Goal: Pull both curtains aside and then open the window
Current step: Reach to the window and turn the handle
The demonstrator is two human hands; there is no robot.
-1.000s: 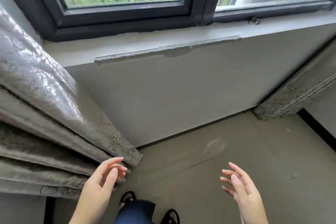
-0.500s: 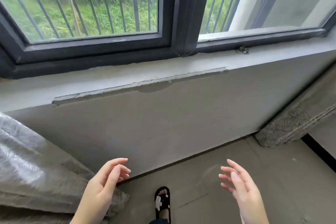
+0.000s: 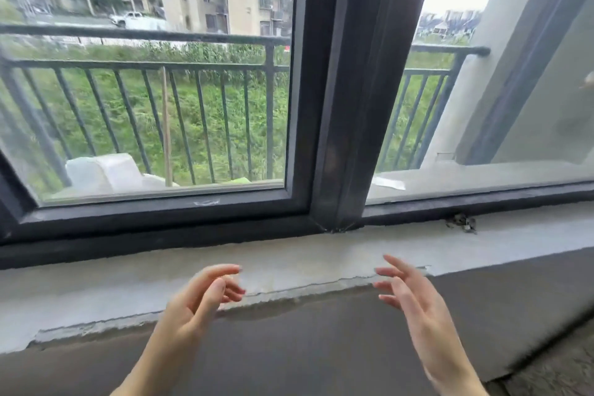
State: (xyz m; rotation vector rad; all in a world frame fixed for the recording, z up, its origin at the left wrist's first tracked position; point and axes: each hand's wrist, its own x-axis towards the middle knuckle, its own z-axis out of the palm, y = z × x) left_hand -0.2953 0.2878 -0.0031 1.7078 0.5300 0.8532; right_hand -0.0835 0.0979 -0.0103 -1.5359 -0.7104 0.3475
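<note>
Nearest, the left hand (image 3: 205,296) and right hand (image 3: 414,299) are hovering empty, fingers loosely spread, before the sill (image 3: 96,292). Beyond, the window (image 3: 324,125) is standing uncovered (curtains apparently already aside, mostly out of frame); its opening is seemingly remaining.

Soft daylight enters through the window (image 3: 160,106), the sky at upper right blown out, edges bowed by wide-angle distortion, slight motion blur throughout.
</note>
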